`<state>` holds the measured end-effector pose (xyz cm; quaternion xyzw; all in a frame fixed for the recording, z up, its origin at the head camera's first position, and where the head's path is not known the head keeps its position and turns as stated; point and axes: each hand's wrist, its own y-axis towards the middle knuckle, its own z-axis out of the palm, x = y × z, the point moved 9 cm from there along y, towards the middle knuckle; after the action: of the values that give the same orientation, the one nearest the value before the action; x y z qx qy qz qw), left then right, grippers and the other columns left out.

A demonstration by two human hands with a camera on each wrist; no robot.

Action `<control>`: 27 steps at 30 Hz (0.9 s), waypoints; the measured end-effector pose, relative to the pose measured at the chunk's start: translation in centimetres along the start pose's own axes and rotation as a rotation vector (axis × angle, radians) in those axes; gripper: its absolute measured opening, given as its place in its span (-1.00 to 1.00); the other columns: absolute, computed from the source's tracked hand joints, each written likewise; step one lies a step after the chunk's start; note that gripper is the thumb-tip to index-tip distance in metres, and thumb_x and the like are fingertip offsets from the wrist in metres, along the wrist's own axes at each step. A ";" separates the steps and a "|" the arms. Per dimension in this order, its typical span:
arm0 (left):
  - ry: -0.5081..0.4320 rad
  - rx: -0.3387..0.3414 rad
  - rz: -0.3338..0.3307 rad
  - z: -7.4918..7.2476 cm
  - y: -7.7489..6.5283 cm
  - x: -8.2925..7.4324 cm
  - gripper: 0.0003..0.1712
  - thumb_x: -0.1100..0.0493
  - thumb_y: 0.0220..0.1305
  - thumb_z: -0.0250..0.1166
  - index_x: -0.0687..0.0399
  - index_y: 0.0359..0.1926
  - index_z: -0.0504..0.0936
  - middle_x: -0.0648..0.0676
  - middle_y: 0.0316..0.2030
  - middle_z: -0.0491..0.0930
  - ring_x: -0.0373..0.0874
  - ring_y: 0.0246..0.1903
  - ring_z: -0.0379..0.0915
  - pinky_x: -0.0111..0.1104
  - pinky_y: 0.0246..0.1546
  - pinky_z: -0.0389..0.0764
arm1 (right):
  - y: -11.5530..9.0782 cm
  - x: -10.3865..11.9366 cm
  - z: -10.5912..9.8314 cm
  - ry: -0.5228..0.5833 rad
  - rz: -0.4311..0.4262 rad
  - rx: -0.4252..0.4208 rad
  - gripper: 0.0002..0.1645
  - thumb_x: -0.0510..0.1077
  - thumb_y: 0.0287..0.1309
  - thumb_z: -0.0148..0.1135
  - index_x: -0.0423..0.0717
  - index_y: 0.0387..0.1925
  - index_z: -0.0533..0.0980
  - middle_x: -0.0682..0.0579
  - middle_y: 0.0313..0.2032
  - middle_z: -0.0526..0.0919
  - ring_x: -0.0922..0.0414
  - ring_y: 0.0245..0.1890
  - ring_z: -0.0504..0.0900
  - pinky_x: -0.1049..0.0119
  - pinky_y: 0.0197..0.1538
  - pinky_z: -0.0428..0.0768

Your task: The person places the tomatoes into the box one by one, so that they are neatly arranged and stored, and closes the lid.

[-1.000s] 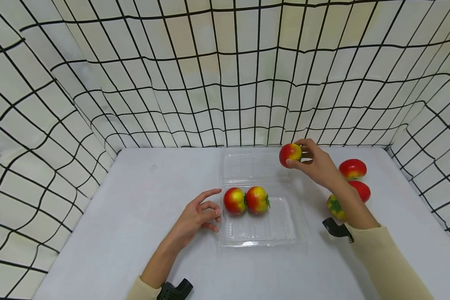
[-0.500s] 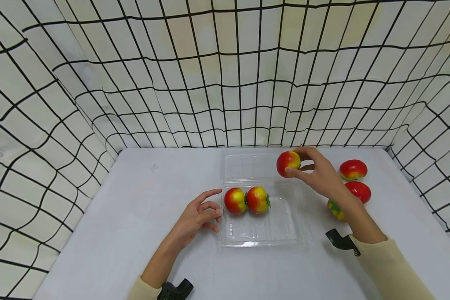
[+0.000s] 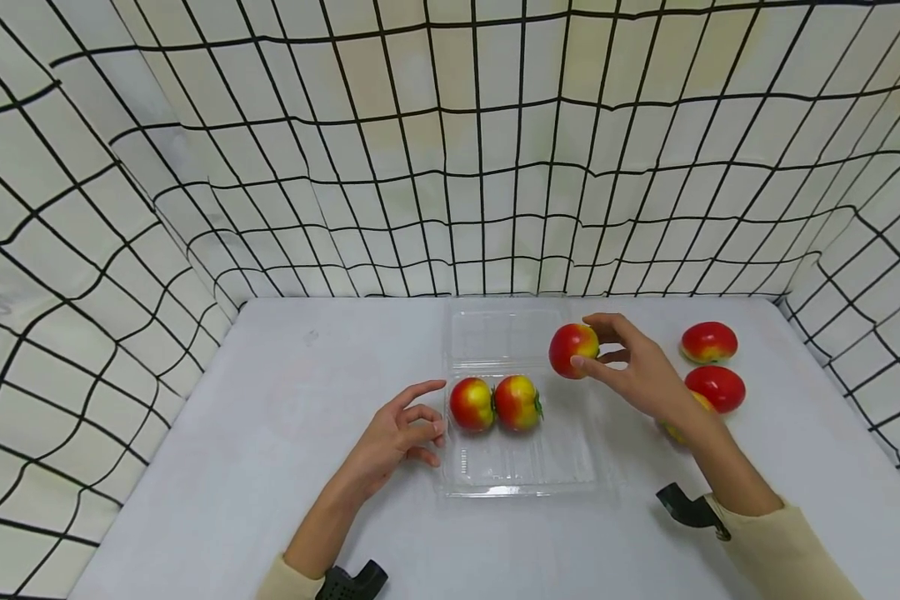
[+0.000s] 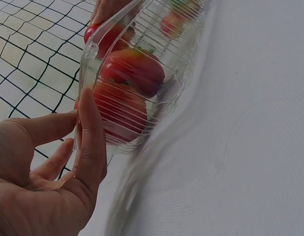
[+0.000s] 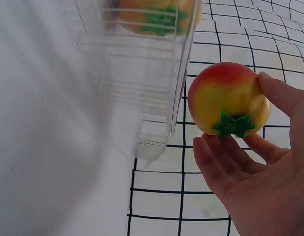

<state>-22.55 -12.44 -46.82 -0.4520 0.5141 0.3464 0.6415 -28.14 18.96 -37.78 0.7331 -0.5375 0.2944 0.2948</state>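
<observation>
My right hand (image 3: pixel 633 367) holds a red-and-yellow tomato (image 3: pixel 572 350) between thumb and fingers, raised over the back right part of a clear plastic container (image 3: pixel 525 479). In the right wrist view, the green leafy top of that held tomato (image 5: pixel 228 98) faces the camera. Two similar tomatoes, a left one (image 3: pixel 471 405) and a right one (image 3: pixel 517 403), sit side by side in the back left of the container. My left hand (image 3: pixel 397 437) pinches the container's left rim; in the left wrist view its fingers (image 4: pixel 90 137) lie on both sides of that rim.
The container's open lid (image 3: pixel 506 333) lies flat behind it. To the right are a red fruit (image 3: pixel 708 342), another red one (image 3: pixel 716 387) and a yellow-green one (image 3: pixel 675 433) partly hidden by my right forearm. Black netting (image 3: pixel 480 175) surrounds the white table (image 3: pixel 307 400).
My right hand has brought the held tomato toward me and slightly left, from over the lid to the container's back right part. My left hand has stayed at the rim.
</observation>
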 end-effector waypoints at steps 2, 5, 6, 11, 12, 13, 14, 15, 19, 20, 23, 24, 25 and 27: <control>-0.001 -0.001 -0.001 0.0 0.0 0.0 -0.27 0.24 0.44 0.31 -0.09 0.54 0.27 -0.01 -0.24 0.59 -0.11 -0.32 0.61 -0.32 -0.30 0.81 | -0.2 0.0 0.2 0.008 0.000 0.010 -0.19 0.07 0.24 0.47 0.00 0.41 0.34 -0.12 0.29 0.57 -0.05 0.21 0.58 0.18 0.21 0.71; -0.004 -0.002 -0.004 -0.1 -0.1 0.1 -0.27 0.24 0.45 0.31 -0.09 0.54 0.27 0.00 -0.24 0.59 -0.11 -0.32 0.61 -0.32 -0.30 0.81 | -0.5 0.1 0.6 0.004 -0.012 0.021 -0.21 0.07 0.23 0.49 0.00 0.39 0.37 -0.12 0.28 0.58 -0.05 0.19 0.60 0.13 0.20 0.73; -0.006 -0.002 -0.005 -0.1 -0.1 0.1 -0.27 0.25 0.45 0.30 -0.08 0.55 0.27 0.00 -0.24 0.59 -0.11 -0.32 0.61 -0.32 -0.30 0.81 | -0.6 0.1 0.7 0.004 -0.014 0.027 -0.22 0.06 0.22 0.49 0.01 0.39 0.37 -0.11 0.28 0.58 -0.05 0.19 0.60 0.09 0.20 0.73; -0.011 -0.001 -0.005 -0.1 -0.2 0.0 -0.26 0.26 0.45 0.29 -0.06 0.56 0.25 0.00 -0.24 0.58 -0.12 -0.33 0.61 -0.32 -0.31 0.81 | -0.9 0.0 1.1 -0.006 -0.035 0.040 -0.20 0.04 0.19 0.52 -0.02 0.38 0.38 -0.10 0.28 0.57 -0.06 0.21 0.58 -0.18 0.25 0.67; -0.010 0.000 -0.003 -0.1 -0.2 0.0 -0.26 0.26 0.46 0.29 -0.06 0.56 0.25 0.00 -0.24 0.59 -0.12 -0.33 0.61 -0.32 -0.31 0.81 | -0.9 0.0 1.2 -0.009 -0.036 0.040 -0.20 0.04 0.18 0.52 -0.02 0.38 0.39 -0.09 0.27 0.57 -0.06 0.21 0.58 -0.19 0.26 0.66; -0.009 0.001 -0.003 -0.1 -0.1 0.0 -0.26 0.27 0.46 0.28 -0.06 0.56 0.25 -0.01 -0.24 0.59 -0.12 -0.33 0.61 -0.32 -0.30 0.81 | -1.0 0.0 1.2 -0.021 -0.044 0.036 -0.20 0.03 0.18 0.53 -0.03 0.37 0.40 -0.09 0.26 0.57 -0.05 0.21 0.58 -0.19 0.25 0.67; -0.009 0.001 -0.003 -0.1 -0.1 0.0 -0.27 0.27 0.46 0.28 -0.06 0.56 0.25 -0.01 -0.24 0.59 -0.12 -0.33 0.61 -0.32 -0.30 0.81 | -1.1 0.0 1.1 -0.032 -0.048 0.033 -0.21 0.03 0.17 0.53 -0.02 0.36 0.41 -0.07 0.25 0.57 -0.04 0.20 0.59 -0.12 0.24 0.69; -0.008 0.002 -0.003 0.0 -0.1 0.0 -0.27 0.27 0.47 0.27 -0.06 0.56 0.24 -0.01 -0.24 0.59 -0.12 -0.33 0.61 -0.33 -0.30 0.81 | -1.1 0.0 1.1 -0.038 -0.054 0.030 -0.22 0.02 0.17 0.53 -0.03 0.35 0.42 -0.07 0.24 0.57 -0.03 0.19 0.59 -0.12 0.24 0.69; -0.008 0.002 -0.005 0.0 -0.1 0.0 -0.27 0.27 0.47 0.26 -0.06 0.56 0.24 -0.02 -0.25 0.60 -0.11 -0.32 0.61 -0.33 -0.30 0.81 | -1.4 0.2 1.3 -0.065 -0.080 0.027 -0.27 0.02 0.16 0.54 -0.02 0.31 0.47 -0.05 0.20 0.59 0.00 0.14 0.61 -0.06 0.21 0.72; -0.008 0.002 -0.005 0.0 -0.1 0.0 -0.27 0.27 0.47 0.26 -0.06 0.56 0.24 -0.02 -0.25 0.59 -0.11 -0.32 0.61 -0.33 -0.30 0.81 | -1.5 0.2 1.4 -0.065 -0.086 0.029 -0.28 0.02 0.16 0.54 -0.02 0.30 0.47 -0.04 0.19 0.59 0.01 0.13 0.62 -0.05 0.20 0.72; -0.008 0.004 -0.006 0.0 0.0 0.0 -0.27 0.27 0.47 0.27 -0.07 0.56 0.25 -0.01 -0.25 0.59 -0.10 -0.32 0.61 -0.32 -0.30 0.81 | -1.8 0.3 1.7 -0.063 -0.104 0.038 -0.29 0.00 0.15 0.55 -0.02 0.29 0.48 -0.03 0.17 0.61 0.02 0.12 0.63 -0.08 0.19 0.72; -0.008 0.005 -0.006 0.0 0.0 0.0 -0.27 0.27 0.46 0.27 -0.08 0.55 0.25 -0.01 -0.25 0.59 -0.10 -0.32 0.61 -0.32 -0.30 0.81 | -1.9 0.3 1.8 -0.064 -0.109 0.041 -0.30 0.00 0.15 0.54 -0.01 0.29 0.48 -0.02 0.17 0.61 0.02 0.12 0.62 -0.07 0.19 0.72; -0.007 0.005 -0.005 0.0 0.0 0.0 -0.27 0.27 0.46 0.28 -0.08 0.55 0.25 -0.01 -0.25 0.59 -0.11 -0.32 0.61 -0.32 -0.30 0.81 | -2.0 0.3 1.9 -0.066 -0.114 0.043 -0.30 0.00 0.16 0.54 -0.01 0.29 0.48 -0.01 0.17 0.61 0.03 0.12 0.62 -0.06 0.19 0.72; -0.008 0.007 -0.004 0.1 0.1 0.1 -0.27 0.26 0.46 0.28 -0.08 0.55 0.26 -0.01 -0.25 0.59 -0.11 -0.32 0.61 -0.32 -0.30 0.81 | -2.1 0.3 2.1 -0.067 -0.121 0.046 -0.32 0.01 0.17 0.53 0.00 0.28 0.49 -0.01 0.17 0.62 0.02 0.13 0.61 -0.09 0.20 0.71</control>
<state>-22.57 -12.37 -46.89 -0.4494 0.5118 0.3450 0.6458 -25.76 17.75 -39.21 0.7802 -0.4949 0.2639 0.2770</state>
